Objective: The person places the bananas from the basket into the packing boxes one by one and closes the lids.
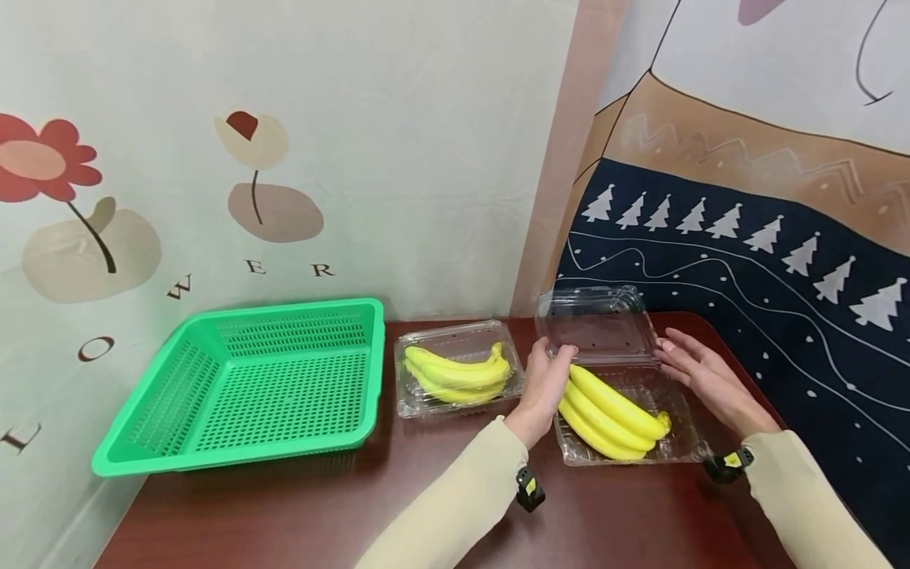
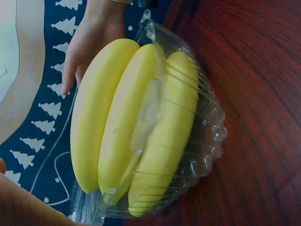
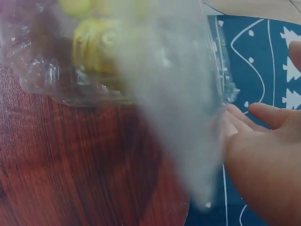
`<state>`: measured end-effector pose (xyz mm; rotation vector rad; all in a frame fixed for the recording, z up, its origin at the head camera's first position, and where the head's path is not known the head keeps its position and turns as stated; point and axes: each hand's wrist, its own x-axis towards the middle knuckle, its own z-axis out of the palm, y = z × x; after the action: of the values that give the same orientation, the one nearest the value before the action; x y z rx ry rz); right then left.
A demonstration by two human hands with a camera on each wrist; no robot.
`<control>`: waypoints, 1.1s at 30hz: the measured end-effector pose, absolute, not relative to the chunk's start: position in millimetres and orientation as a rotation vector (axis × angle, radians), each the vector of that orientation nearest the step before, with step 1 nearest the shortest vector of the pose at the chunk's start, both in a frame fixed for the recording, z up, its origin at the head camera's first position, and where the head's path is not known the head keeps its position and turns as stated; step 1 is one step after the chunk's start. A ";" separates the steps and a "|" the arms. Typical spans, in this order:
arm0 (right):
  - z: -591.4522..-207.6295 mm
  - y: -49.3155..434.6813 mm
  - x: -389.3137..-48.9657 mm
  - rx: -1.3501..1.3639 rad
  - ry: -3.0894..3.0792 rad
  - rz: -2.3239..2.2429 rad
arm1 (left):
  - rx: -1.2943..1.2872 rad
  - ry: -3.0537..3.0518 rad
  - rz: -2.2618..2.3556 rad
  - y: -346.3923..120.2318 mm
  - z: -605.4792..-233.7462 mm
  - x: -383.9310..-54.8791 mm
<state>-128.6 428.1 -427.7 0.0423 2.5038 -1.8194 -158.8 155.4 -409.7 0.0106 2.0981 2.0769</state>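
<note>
A clear plastic clamshell box lies on the table with its lid raised at the back. Inside it rests a bunch of yellow bananas, also close up in the left wrist view. My left hand is at the left rear corner of the box, thumb and fingertips at the lid's lower left edge. On the other side my right hand, fingers mostly straight, has its fingertips at the lid's right edge. A blurred sheet of clear plastic crosses the right wrist view.
Left of the left hand sits another clear box with bananas in it. Farther left stands a green perforated basket. The dark red table meets a printed wall cloth behind and a blue one at right.
</note>
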 end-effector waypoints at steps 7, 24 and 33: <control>-423.6 432.1 -122.6 0.025 2.459 -1.946 | -0.013 2.136 2.157 154.9 -406.0 -156.2; -411.3 430.1 -110.5 -0.292 2.407 -2.015 | 0.369 2.258 2.046 128.0 -400.3 -147.6; -406.8 438.4 -92.1 -0.422 2.364 -1.875 | 0.615 2.223 1.934 103.8 -401.6 -129.3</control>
<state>-92.1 438.4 -406.8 -0.4216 2.3639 -1.8748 -129.3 103.8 -401.6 0.6148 2.2231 1.9335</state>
